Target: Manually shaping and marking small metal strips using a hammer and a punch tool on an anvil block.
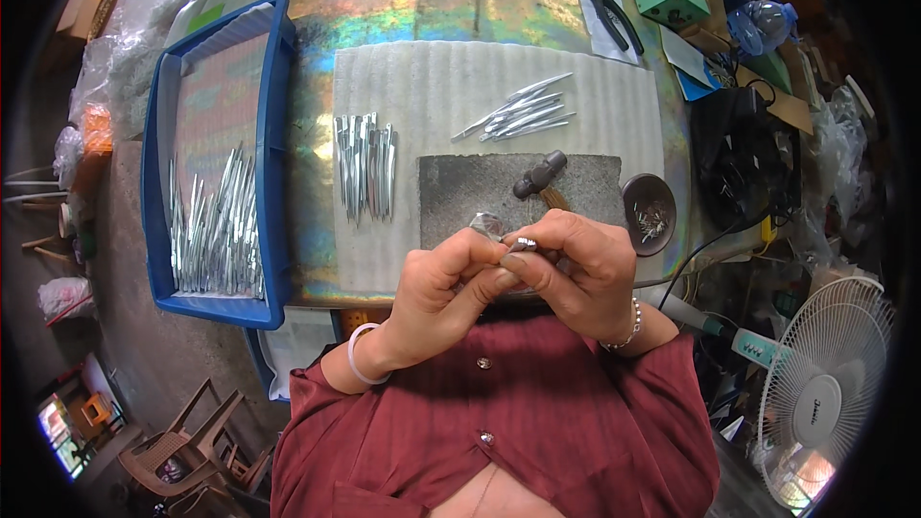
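Close to your chest, your left hand (443, 293) and right hand (576, 264) pinched a small metal piece (523, 244) between pressed fingertips, above the hammer (540, 177) on the grey pad (460, 192), beyond which lay metal blades (366, 166).

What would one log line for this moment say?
left hand: pinching small metal piece | right hand: pinching same piece | hammer: resting on grey slab

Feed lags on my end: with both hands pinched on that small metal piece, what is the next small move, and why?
Probably lower the small metal piece onto the grey block. Both the left hand and right hand pinch it in the air just above that block, and the hammer lies there untouched; neither hand is free to take it.
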Demonstrator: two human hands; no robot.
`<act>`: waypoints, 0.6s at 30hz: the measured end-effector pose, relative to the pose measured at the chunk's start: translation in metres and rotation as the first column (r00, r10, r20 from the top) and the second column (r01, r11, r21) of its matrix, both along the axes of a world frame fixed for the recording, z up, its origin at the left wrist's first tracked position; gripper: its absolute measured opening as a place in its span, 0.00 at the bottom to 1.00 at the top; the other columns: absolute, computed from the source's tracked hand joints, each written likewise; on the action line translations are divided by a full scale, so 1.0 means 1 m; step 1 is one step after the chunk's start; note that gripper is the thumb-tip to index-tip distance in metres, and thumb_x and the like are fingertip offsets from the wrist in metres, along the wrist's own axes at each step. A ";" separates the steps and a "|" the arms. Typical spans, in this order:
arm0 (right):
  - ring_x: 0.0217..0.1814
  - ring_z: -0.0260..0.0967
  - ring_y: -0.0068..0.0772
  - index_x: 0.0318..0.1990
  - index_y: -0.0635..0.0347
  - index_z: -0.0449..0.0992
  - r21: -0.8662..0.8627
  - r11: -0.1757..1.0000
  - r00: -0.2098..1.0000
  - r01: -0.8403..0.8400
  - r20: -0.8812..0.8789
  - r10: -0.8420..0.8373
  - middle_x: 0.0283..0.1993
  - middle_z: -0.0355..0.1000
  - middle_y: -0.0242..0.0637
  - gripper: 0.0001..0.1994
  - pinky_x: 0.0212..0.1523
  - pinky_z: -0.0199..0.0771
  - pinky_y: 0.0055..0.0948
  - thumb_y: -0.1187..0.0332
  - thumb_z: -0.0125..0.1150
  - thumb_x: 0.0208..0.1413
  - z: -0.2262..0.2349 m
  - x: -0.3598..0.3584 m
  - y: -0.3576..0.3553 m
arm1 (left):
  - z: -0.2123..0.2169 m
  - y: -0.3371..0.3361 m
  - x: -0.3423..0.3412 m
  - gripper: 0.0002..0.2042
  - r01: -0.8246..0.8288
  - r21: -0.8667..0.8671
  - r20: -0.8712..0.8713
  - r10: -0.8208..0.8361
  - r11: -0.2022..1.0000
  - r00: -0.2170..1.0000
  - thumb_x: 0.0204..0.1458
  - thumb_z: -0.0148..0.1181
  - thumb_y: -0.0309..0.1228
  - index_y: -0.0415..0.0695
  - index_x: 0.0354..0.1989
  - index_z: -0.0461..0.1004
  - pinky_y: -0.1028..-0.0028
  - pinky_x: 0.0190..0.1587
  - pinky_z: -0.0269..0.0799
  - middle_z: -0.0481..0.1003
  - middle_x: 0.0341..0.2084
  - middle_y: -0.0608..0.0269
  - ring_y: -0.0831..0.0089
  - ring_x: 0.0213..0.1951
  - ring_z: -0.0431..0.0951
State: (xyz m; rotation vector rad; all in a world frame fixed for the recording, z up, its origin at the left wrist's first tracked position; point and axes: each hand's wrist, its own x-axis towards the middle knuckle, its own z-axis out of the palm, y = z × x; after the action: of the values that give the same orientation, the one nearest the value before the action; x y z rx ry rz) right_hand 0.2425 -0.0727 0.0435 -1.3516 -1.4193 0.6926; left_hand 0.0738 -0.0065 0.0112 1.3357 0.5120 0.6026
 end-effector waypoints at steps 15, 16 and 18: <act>0.13 0.55 0.10 0.26 0.60 0.72 -0.435 0.848 0.608 -0.302 -0.774 -0.180 0.18 0.66 0.27 0.10 0.12 0.52 0.13 0.67 0.61 0.57 -0.022 0.005 0.009 | 0.021 0.017 -0.001 0.08 0.142 -0.305 -0.186 -0.205 0.942 0.961 0.58 0.57 0.29 0.37 0.31 0.68 0.83 0.19 0.67 0.72 0.17 0.66 0.84 0.19 0.73; 0.12 0.55 0.10 0.26 0.59 0.72 -0.449 0.836 0.569 -0.315 -0.794 -0.213 0.18 0.66 0.27 0.10 0.11 0.52 0.13 0.67 0.61 0.57 -0.024 0.005 0.009 | 0.020 0.018 -0.001 0.09 0.152 -0.361 -0.172 -0.226 0.920 0.959 0.58 0.57 0.29 0.37 0.31 0.68 0.83 0.18 0.68 0.73 0.17 0.65 0.83 0.18 0.74; 0.12 0.55 0.10 0.25 0.59 0.71 -0.449 0.835 0.534 -0.319 -0.813 -0.233 0.19 0.66 0.27 0.10 0.11 0.51 0.13 0.67 0.61 0.57 -0.026 0.003 0.010 | 0.017 0.021 0.001 0.10 0.174 -0.406 -0.151 -0.253 0.897 0.955 0.58 0.57 0.31 0.37 0.31 0.68 0.83 0.16 0.68 0.73 0.16 0.64 0.80 0.17 0.75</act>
State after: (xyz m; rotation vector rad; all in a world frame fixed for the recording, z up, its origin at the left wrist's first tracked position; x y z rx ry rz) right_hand 0.2458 -0.0627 0.0173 -1.0845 -0.4169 1.6423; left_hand 0.0748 0.0145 0.0279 1.0555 0.6033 0.1671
